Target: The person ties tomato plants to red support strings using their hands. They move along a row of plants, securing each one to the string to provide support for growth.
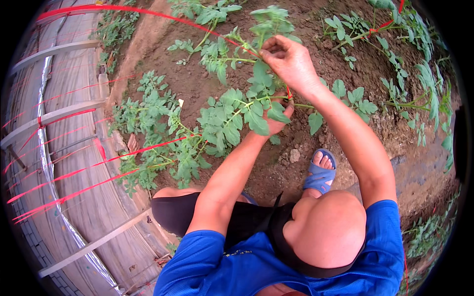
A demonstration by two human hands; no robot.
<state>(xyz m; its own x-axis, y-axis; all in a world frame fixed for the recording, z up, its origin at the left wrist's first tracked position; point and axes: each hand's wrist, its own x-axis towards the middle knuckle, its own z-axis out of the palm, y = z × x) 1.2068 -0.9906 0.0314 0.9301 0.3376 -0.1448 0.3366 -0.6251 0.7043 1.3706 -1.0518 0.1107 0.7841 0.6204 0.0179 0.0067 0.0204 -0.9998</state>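
Observation:
A leafy tomato plant [237, 111] spreads over the soil before me, a red plastic twine [207, 29] running to it from the upper left. My right hand [289, 61] pinches the upper stem of the plant together with the twine, thumb and forefinger closed near its top leaves. Below it, my left hand [277, 118] is around a lower part of the stem, partly hidden by leaves; its fingers are beside a red tie [289, 92] on the stem. Whether the left fingers grip the stem firmly cannot be told.
Other tomato plants [148, 107] stand at the left, with red twines [111, 159] stretched from them across grey slats. More plants [426, 88] grow at the right, one tied with red twine. Bare soil [163, 59] lies between them. My sandalled foot [320, 172] rests on the ground below my hands.

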